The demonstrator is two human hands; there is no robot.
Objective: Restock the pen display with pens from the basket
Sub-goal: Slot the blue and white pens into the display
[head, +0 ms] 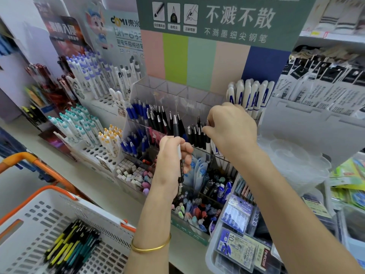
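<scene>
Basket [59, 194] sitting lower left, spare pens [73, 246] lying in it. We're gripping a black pen [181, 171] upright in the left hand [171, 161], staged for slotting, while the right hand [231, 131], fingers narrow, is pinching a racked pen [207, 123] in the display [177, 91], probably seating it.

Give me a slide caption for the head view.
Left hand holds a black pen while right hand pinches a second pen in the clear display.
</scene>
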